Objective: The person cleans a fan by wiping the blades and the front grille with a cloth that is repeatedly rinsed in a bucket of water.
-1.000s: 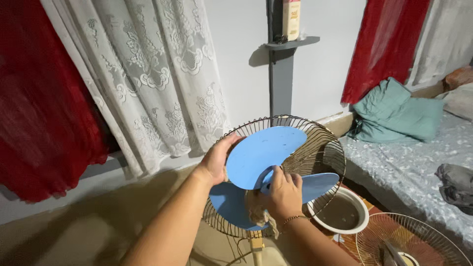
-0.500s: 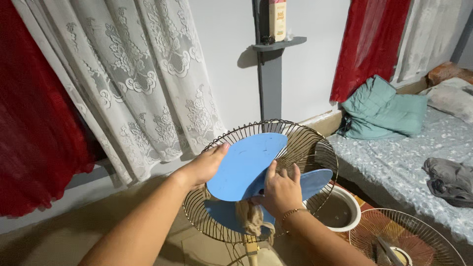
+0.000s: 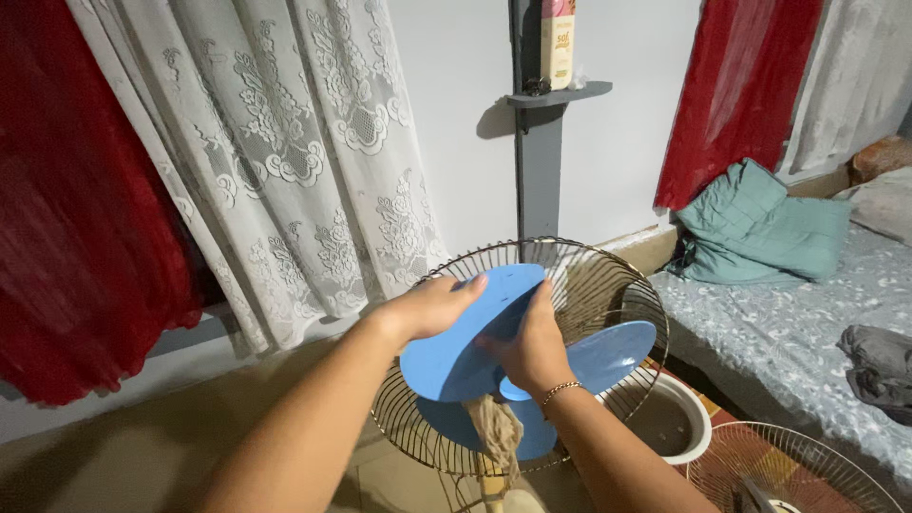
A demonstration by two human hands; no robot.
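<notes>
Left hand (image 3: 432, 309) lies flat on the upper blue fan blade (image 3: 475, 332), fingers (image 3: 470, 285) extended and close together, pressing on the blade's face rather than closed round anything. Right hand (image 3: 532, 347) sits at the hub, where the blades meet; its fingers curl round the hub region and appear to grip a beige cloth (image 3: 494, 427) that hangs down below the palm. Whether the cloth is pinched or merely draped cannot be told.

The blade under the left fingers runs with its long axis from lower left to upper right, its tip just beyond the fingertips. A second blade (image 3: 613, 351) extends to the right of the right fingers, and a third points downward beneath them. The right hand is nearer the hub; the left is nearer the blade tip.

Behind the blades stands the rear wire guard (image 3: 608, 275), upright. A white bucket (image 3: 679, 423) stands just beside it, lower right, and a detached wire grille (image 3: 807, 465) lies beyond.
</notes>
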